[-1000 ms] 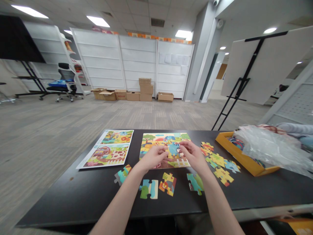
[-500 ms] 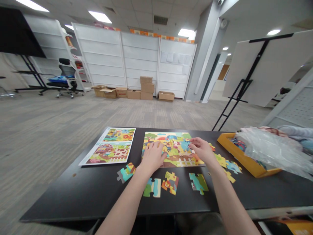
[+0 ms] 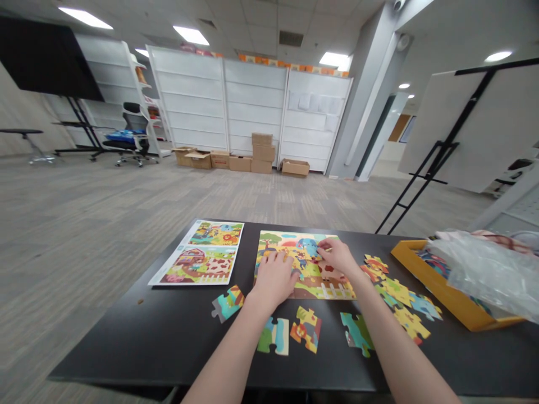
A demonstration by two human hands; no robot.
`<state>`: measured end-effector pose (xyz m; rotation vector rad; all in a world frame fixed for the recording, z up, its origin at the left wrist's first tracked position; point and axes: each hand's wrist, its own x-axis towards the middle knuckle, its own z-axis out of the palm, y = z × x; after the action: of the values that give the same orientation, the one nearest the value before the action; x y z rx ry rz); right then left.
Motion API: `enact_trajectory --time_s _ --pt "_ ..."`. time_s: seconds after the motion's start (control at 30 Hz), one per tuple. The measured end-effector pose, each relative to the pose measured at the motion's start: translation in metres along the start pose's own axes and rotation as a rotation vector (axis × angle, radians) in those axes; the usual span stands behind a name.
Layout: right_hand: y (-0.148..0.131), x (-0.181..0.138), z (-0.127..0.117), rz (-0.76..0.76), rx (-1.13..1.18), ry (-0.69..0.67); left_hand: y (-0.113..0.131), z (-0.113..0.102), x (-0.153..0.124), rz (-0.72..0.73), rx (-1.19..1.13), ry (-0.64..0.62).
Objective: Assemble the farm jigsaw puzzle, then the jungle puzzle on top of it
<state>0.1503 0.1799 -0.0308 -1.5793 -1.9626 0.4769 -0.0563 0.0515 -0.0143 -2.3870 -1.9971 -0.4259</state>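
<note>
A colourful assembled puzzle [image 3: 295, 249] lies on the black table [image 3: 168, 331]. My left hand [image 3: 274, 278] rests flat on its lower left part, fingers stretched out. My right hand [image 3: 336, 257] lies on the puzzle's right side, fingertips pressed together on a piece near the blue animal; whether it grips that piece I cannot make out. Loose pieces lie in front: one teal [image 3: 228, 302], one green-blue [image 3: 274, 335], one orange-yellow [image 3: 306, 329], one teal [image 3: 357, 333].
A printed picture sheet [image 3: 200, 260] lies left of the puzzle. Several loose pieces [image 3: 400, 297] sit right of it. A yellow tray [image 3: 450, 294] under clear plastic wrap [image 3: 488, 269] stands at the right. An easel board [image 3: 467, 129] is behind.
Both hands held a blue piece above the puzzle's middle. Since then my left hand has flattened on the puzzle; my right hand has gone right, then back toward the top.
</note>
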Motion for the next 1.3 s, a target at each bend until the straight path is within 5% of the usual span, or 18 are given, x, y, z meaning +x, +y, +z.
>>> enact_trajectory --time_s 0.33,1.3 --pt "-0.002 -0.007 0.005 -0.419 -0.072 -0.14 0.003 -0.003 0.0 0.016 0.011 -0.015" --pt "-0.016 -0.022 0.006 -0.453 -0.381 -0.189 0.003 -0.002 0.0 0.035 0.021 -0.036"
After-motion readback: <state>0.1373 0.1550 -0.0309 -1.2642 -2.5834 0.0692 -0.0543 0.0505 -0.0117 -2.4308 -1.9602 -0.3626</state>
